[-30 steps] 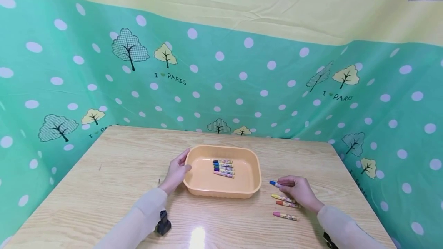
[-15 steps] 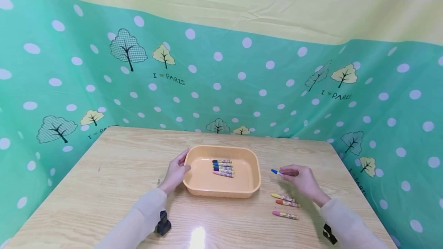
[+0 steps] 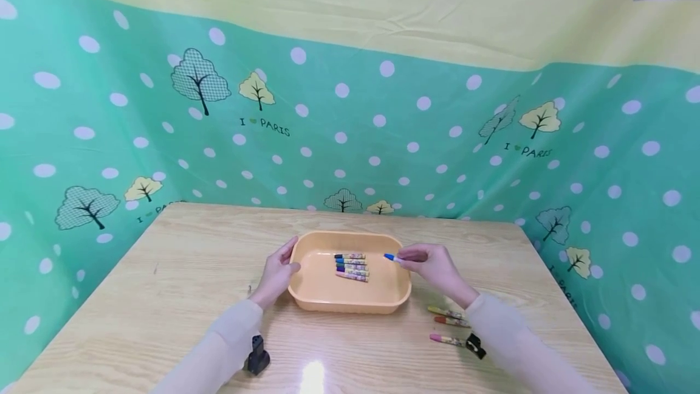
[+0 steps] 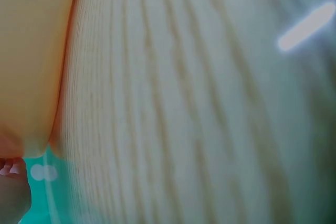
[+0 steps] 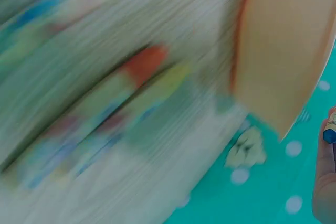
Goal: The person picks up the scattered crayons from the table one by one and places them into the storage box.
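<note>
My left hand (image 3: 277, 273) grips the left rim of a peach plastic tray (image 3: 314, 287), thumb at the edge. Inside it several crayons (image 3: 352, 265), dark, blue, purple and pink-tipped, lie side by side in a stack of rows. Over the tray's right side, my right hand (image 3: 434, 267) pinches a blue crayon (image 3: 391, 257) by its back end, blue tip pointing left. The right wrist view catches an end of that blue crayon (image 5: 329, 136) at its right edge. In the left wrist view only a bit of the left hand (image 4: 13, 195) shows, below the tray wall.
On the wooden table (image 3: 208, 248), right of the tray, lie a yellow crayon (image 3: 440, 310), an orange-red crayon (image 3: 449, 321) and a pink crayon (image 3: 445, 339), partly behind the right forearm. A polka-dot curtain (image 3: 328, 108) hangs behind the table.
My right hand has lifted the blue crayon off the table and carried it left, up to over the tray's right side. My left hand stays at the tray rim.
</note>
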A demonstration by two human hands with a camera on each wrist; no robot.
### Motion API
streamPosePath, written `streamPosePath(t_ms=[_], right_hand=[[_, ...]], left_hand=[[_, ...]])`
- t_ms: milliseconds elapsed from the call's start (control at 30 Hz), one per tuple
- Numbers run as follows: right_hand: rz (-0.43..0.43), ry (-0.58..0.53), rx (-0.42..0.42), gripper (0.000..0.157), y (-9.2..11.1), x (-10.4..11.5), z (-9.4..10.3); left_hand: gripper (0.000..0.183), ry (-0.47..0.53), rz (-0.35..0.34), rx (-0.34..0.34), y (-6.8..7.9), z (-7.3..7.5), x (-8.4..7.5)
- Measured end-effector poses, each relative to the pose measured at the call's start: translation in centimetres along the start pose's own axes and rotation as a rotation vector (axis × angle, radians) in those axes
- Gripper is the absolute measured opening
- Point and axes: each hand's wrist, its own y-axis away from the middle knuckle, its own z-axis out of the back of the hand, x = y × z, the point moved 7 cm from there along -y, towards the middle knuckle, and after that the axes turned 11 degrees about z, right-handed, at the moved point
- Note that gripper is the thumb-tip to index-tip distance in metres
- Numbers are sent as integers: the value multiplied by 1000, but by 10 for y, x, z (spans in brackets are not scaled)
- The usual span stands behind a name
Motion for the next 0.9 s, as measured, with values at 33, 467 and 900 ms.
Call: streamPosePath(t_ms=[33, 467, 900], right_hand=[[2, -18, 4, 25, -2, 3, -7], [103, -61, 167, 25, -24, 14, -86], [22, -127, 207, 24, -34, -3, -113]], left_hand=[[68, 2, -4, 0, 0, 0, 0], [68, 16, 16, 4, 0, -2, 0], [66, 31, 4, 6, 1, 0, 0]])
